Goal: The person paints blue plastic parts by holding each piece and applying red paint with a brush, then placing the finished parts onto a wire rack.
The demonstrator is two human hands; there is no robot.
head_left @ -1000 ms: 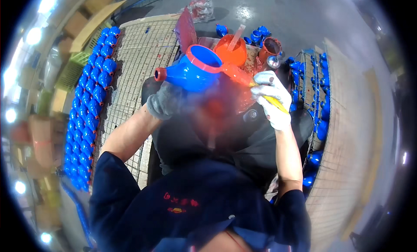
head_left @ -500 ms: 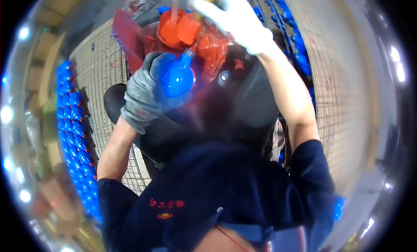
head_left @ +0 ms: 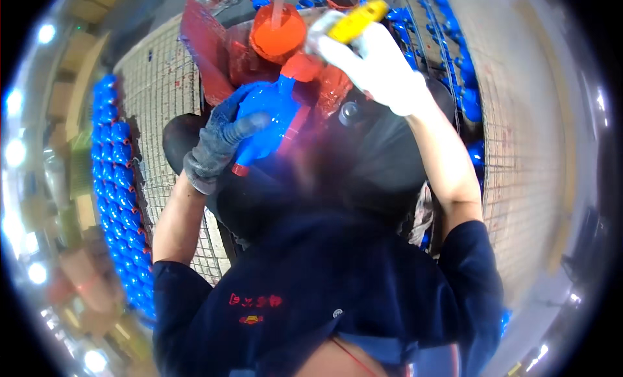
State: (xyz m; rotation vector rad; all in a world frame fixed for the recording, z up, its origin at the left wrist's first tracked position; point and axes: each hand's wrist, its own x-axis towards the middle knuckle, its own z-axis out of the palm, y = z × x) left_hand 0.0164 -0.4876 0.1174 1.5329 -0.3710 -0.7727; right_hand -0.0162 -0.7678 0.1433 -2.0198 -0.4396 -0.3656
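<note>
My left hand (head_left: 224, 140), in a grey glove, is closed around a glossy blue valve body (head_left: 269, 117), held tilted above my lap. Its lower stub end is red; its upper neck points toward the red-coated things ahead. My right hand (head_left: 383, 68), in a white glove, grips a yellow-handled paintbrush (head_left: 358, 21). The brush's head end is blurred by motion, beside the red area at the neck; whether it touches there I cannot tell. Just beyond both hands is a red paint pot (head_left: 279, 36) with a pale stick standing in it.
A red-smeared board (head_left: 204, 52) leans left of the pot. Rows of blue parts (head_left: 117, 201) with red ends line the left side, and more blue parts (head_left: 468, 91) sit on racks at right. A small metal-looking round piece (head_left: 349, 113) lies near my right leg.
The blue valve body has turned in my left hand, bringing its red stub end into sight near my lap. My right hand has come lower and nearer, with the yellow handle now fully seen.
</note>
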